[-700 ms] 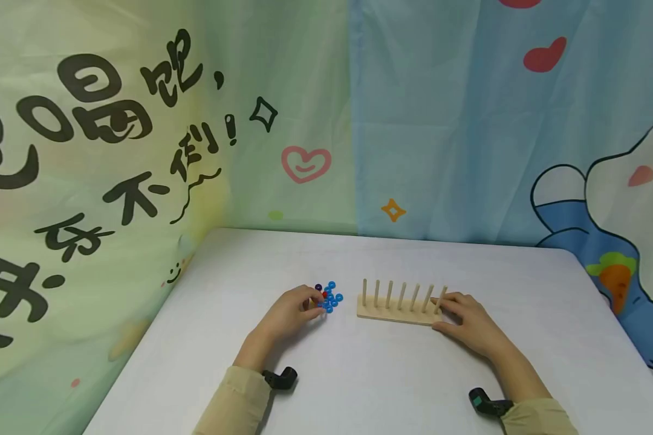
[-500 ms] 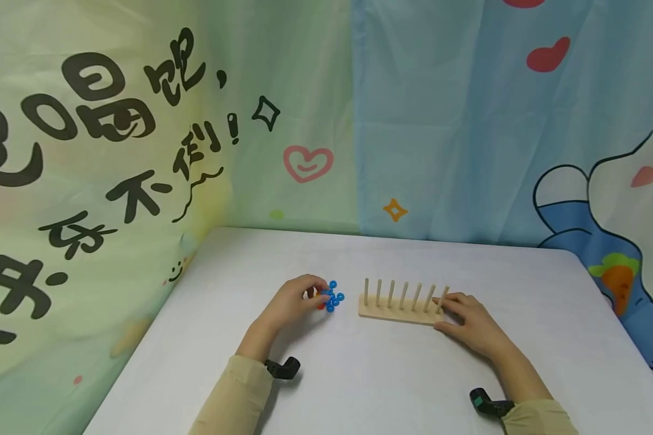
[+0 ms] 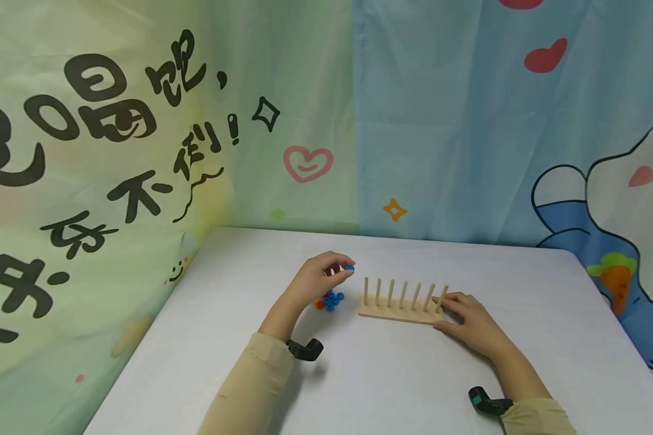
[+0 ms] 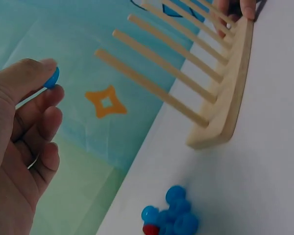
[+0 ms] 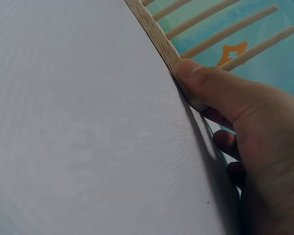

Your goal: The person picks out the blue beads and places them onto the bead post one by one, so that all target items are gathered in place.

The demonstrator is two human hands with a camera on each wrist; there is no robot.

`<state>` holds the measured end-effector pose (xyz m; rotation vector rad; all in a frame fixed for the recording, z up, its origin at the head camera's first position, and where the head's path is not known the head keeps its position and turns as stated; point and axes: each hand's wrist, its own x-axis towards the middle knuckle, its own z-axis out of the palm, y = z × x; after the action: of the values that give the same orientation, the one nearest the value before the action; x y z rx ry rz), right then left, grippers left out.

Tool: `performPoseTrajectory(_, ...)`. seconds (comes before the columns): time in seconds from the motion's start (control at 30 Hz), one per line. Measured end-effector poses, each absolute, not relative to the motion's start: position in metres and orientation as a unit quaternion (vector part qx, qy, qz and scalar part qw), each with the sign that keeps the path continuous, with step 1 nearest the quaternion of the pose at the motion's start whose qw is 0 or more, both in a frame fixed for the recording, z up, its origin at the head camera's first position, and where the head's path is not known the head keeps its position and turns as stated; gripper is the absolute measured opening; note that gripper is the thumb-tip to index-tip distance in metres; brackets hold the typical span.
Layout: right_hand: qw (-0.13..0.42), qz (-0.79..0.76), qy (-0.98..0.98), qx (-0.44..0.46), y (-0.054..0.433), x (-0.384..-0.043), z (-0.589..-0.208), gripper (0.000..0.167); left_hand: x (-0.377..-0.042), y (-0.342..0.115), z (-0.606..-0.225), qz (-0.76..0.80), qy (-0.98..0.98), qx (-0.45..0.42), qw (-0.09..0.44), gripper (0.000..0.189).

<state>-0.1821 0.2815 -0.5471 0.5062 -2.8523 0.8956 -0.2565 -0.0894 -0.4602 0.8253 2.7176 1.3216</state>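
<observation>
Between thumb and index finger, my left hand (image 3: 318,279) pinches a blue bead (image 4: 52,78), raised above the table to the left of the pegs. A wooden peg board (image 3: 399,311) with a row of several upright pegs lies on the table, no beads on them. My right hand (image 3: 470,322) grips the board's right end, its thumb (image 5: 191,69) on the near edge. Below the left hand lies a small pile of beads (image 4: 179,215), mostly blue, with a red one (image 4: 151,229) among them. The left hand partly hides this pile in the head view.
A white-covered table (image 3: 392,380) carries everything. Behind it hangs a printed cloth (image 3: 424,121), and another stretch of cloth with black lettering runs along the left. Each wrist wears a black camera (image 3: 306,350).
My left hand has risen from the bead pile and moved up and right, carrying a blue bead. The right hand and the peg board have stayed put.
</observation>
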Motion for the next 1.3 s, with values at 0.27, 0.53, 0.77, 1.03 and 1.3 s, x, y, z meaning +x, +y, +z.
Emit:
performPoseTrajectory(0.27,0.058,0.295,-0.939,0.166,0.281,-0.182,-0.547,0.054,-0.255,-0.068,-0.463,0.445,0.855,0.266,0.015,0.02)
performPoseTrajectory(0.53,0.065,0.286,-0.942,0.161,0.28,-0.181,-0.549,0.055,-0.253,-0.061,-0.474,0.429,0.856,0.288,0.021,0.024)
performPoseTrajectory(0.77,0.08,0.28,-0.942,0.166,0.28,-0.182,-0.552,0.054,-0.251,-0.059,-0.489,0.424,0.858,0.288,0.016,0.023)
performPoseTrajectory(1.03,0.081,0.285,-0.939,0.175,0.28,-0.182,-0.551,0.053,-0.246,-0.057,-0.515,0.44,0.859,0.261,0.031,0.021)
performPoseTrajectory(1.3,0.08,0.281,-0.941,0.171,0.28,-0.182,-0.55,0.054,-0.238,-0.052,-0.535,0.45,0.866,0.215,0.042,0.021)
